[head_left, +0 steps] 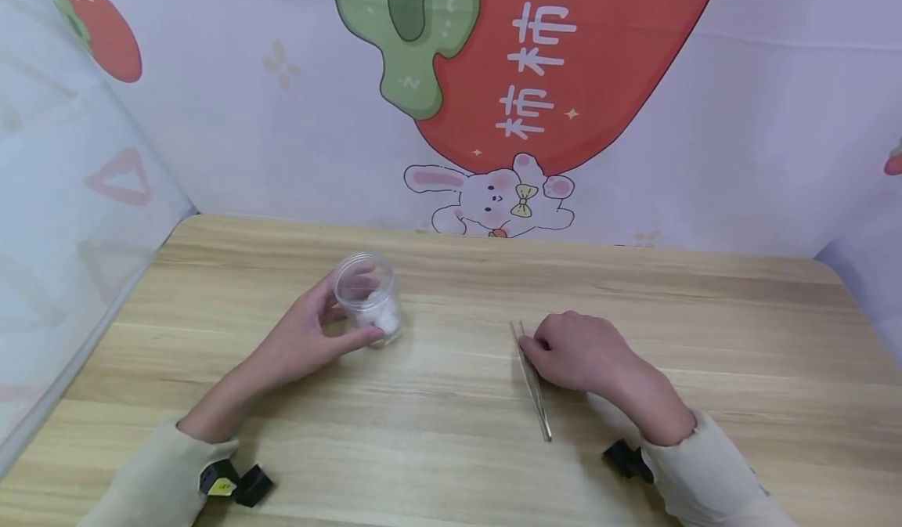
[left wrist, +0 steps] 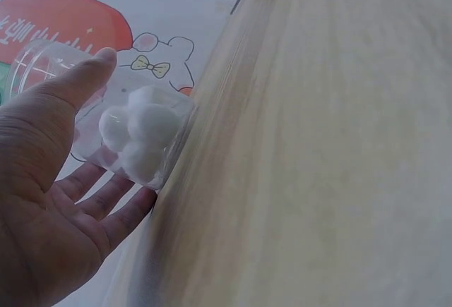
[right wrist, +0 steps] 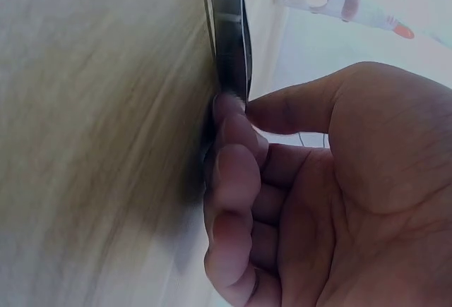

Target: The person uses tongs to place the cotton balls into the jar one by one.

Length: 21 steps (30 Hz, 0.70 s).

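Observation:
My left hand (head_left: 299, 343) holds a clear plastic jar (head_left: 384, 294), thumb on the near side and fingers round the far side. Several white cotton balls (left wrist: 152, 125) lie at the bottom of the jar, which stands upright on the table with no lid on its mouth. To the right, my right hand (head_left: 581, 351) pinches metal tweezers (right wrist: 227, 25) between thumb and index finger. The tweezers lie close along the tabletop, their tips apart and pointing away from me. The other right fingers are curled in, near the wood.
A light wood-grain table (head_left: 451, 449) spreads under both hands. Behind it hangs a printed cloth (head_left: 705, 143) with a large red fruit and a rabbit, and another pale cloth (head_left: 56, 198) covers the left side. Each sleeve carries a small black wrist device (head_left: 623, 458).

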{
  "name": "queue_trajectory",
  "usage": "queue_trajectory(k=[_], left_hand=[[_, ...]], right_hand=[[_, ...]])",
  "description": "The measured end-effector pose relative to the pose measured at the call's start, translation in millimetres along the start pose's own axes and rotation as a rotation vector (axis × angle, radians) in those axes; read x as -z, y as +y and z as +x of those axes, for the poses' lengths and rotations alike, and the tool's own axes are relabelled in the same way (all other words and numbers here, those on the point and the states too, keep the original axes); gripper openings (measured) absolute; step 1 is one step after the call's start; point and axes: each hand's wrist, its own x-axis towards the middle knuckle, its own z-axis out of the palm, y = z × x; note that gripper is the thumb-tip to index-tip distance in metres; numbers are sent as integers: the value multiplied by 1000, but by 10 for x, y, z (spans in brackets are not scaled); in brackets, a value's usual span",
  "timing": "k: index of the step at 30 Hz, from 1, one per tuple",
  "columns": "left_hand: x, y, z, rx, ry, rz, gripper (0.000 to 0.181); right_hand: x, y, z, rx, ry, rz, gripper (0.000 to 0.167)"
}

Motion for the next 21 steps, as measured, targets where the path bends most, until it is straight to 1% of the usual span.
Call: queue_trajectory(k=[6, 11, 15, 19, 21], left_hand=[[9, 13, -29, 18, 1, 24, 84], [12, 20, -38, 32, 2, 24, 87], [33, 27, -42, 47, -11, 40, 89], [68, 15, -51, 48, -33, 78, 90], [89, 0, -59, 24, -35, 79, 86]], right_hand=[[-12, 23, -13, 35, 10, 62, 50], [-11, 34, 7, 20, -5, 86, 49], [32, 58, 13, 12, -11, 101, 48], [113, 119, 13, 1, 34, 125, 47], [153, 153, 11, 8, 71, 135, 45]])
